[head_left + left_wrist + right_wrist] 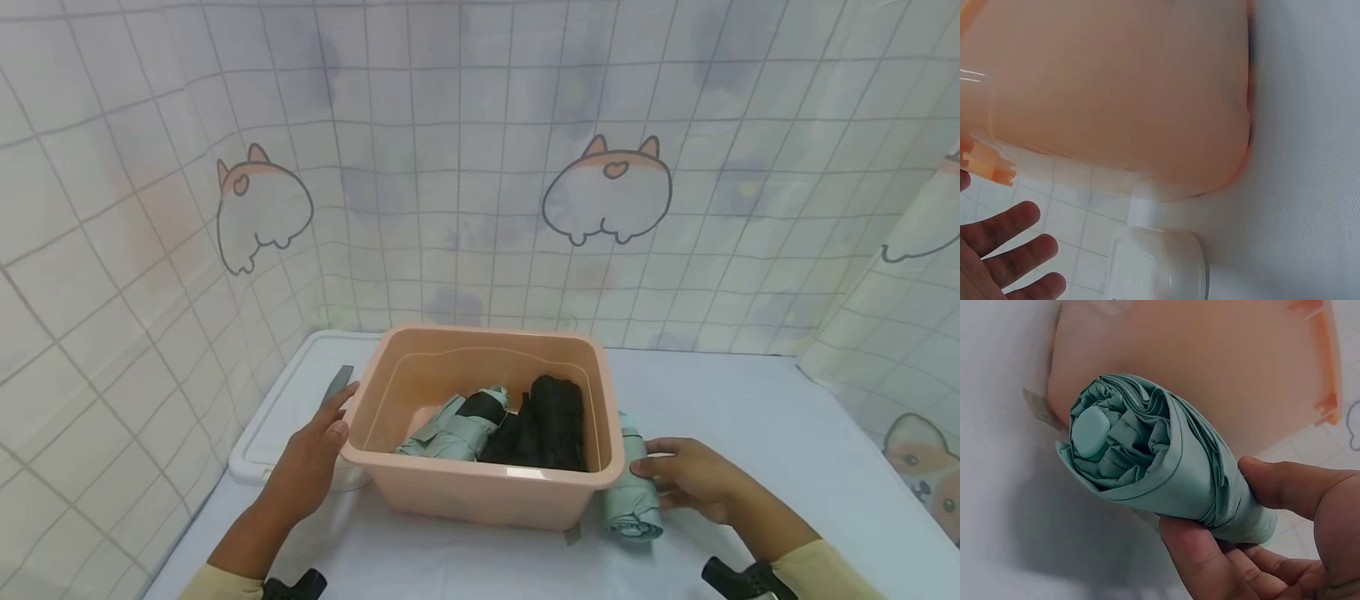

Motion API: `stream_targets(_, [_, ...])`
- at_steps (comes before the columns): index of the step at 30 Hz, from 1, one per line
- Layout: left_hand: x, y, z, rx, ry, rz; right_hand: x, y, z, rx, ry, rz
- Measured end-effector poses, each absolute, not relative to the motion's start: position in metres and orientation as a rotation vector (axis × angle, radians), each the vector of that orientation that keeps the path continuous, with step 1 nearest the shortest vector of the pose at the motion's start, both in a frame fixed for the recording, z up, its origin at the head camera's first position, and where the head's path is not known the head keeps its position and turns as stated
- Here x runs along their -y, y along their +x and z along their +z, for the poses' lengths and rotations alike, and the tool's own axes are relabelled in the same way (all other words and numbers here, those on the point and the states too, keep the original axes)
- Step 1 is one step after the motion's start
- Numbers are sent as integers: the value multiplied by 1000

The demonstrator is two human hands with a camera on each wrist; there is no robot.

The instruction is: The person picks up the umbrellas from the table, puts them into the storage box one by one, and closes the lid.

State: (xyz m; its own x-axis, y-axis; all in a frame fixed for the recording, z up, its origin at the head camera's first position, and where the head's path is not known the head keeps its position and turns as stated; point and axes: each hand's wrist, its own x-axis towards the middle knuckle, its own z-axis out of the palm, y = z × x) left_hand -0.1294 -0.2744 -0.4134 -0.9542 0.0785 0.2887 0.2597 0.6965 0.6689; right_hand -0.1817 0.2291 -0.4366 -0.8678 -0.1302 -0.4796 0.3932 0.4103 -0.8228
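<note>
A pale green folded umbrella (632,492) is pinched between the thumb and fingers of my right hand (693,475), beside the right wall of a peach plastic tub (480,492). Its rolled cloth and rounded green end cap (1090,432) face the right wrist camera. At the tub's left rim is my left hand (309,462), its fingers spread and loosely extended in the left wrist view; whether they touch the rim is unclear. Inside the tub lie another pale green umbrella (457,437) with a black part and dark, rolled black bundles (557,421) that look like folded umbrellas.
A white container with a lid (281,417) and a grey handle (339,382) stands left of the tub, partly behind it. Tape (573,533) sticks to the white table (720,392) near the tub's front right corner. A checked curtain (465,167) hangs around the table.
</note>
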Motion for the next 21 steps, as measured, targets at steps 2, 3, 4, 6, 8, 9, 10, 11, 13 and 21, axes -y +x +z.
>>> stream_targets(2, [275, -130, -413, 2668, -275, -1107, -231, -183, -434, -2195, 217, -1476])
stream_targets(3, [275, -130, -413, 2666, -278, -1107, -232, -183, -432, -2194, 213, -1481])
stream_targets(4, [275, -130, -413, 2668, -277, -1104, -232, -183, -431, -2195, 207, -1482])
stream_targets(6, [275, -130, -413, 2668, -280, -1102, -234, -184, -427, -2202, 199, -1480])
stream_targets(8, [275, -131, -413, 2667, -283, -1103, -235, -185, -423, -2206, 187, -1479])
stream_targets(9, [275, -131, -412, 2666, -284, -1103, -236, -185, -421, -2206, 181, -1480])
stream_targets(10, [275, -131, -412, 2666, -286, -1104, -237, -185, -419, -2209, 174, -1478])
stream_targets(11, [275, -131, -412, 2663, -289, -1107, -238, -186, -417, -2211, 170, -1478])
stream_targets(13, [274, -131, -411, 2661, -295, -1105, -241, -186, -414, -2208, 154, -1484])
stream_targets(21, [274, -130, -411, 2675, -277, -1097, -248, -187, -401, -2175, 87, -1530])
